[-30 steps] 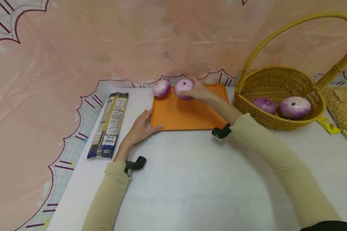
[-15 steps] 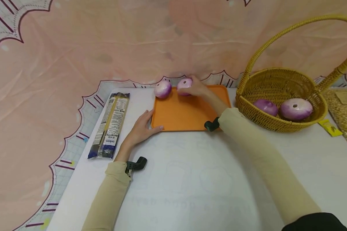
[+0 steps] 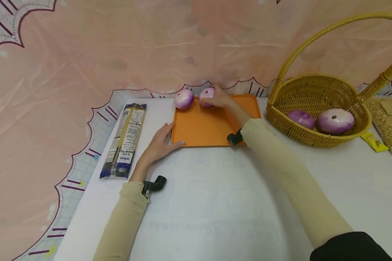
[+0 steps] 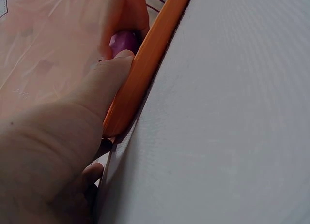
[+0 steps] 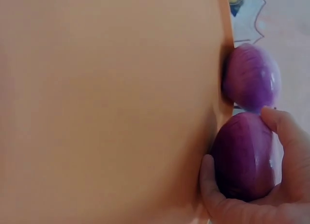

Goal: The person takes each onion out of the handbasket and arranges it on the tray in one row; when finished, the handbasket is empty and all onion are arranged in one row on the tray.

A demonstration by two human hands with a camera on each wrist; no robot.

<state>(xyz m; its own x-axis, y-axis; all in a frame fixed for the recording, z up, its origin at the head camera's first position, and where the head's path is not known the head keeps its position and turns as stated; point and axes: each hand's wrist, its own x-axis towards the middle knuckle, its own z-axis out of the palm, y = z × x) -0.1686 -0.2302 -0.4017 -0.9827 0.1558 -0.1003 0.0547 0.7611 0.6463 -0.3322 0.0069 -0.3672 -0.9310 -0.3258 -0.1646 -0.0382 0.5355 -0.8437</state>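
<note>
In the head view, an orange tray point(image 3: 212, 130) lies flat near the back of the table. My right hand point(image 3: 220, 98) grips a purple onion point(image 3: 207, 96) at the tray's back edge; in the right wrist view, thumb and fingers lie on opposite sides of that onion point(image 5: 244, 156). Just left of it sits another purple onion point(image 3: 184, 99) at the back left corner. My left hand point(image 3: 160, 143) touches the tray's front left corner, its fingers extended along the left side and its thumb at the front rim. The left wrist view shows that thumb point(image 4: 114, 71) against the orange rim.
A yellow wicker basket point(image 3: 290, 132) with a tall handle stands to the right, holding two more purple onions point(image 3: 335, 120). A long flat package point(image 3: 124, 141) lies left of the left hand. At far right are a bag of grains point(image 3: 387, 123) and a small yellow packet point(image 3: 374, 141).
My right hand has shifted the gripped onion slightly left and back, nearer the other onion. The right forearm has swung left over the tray's front right corner. My left hand has stayed put.
</note>
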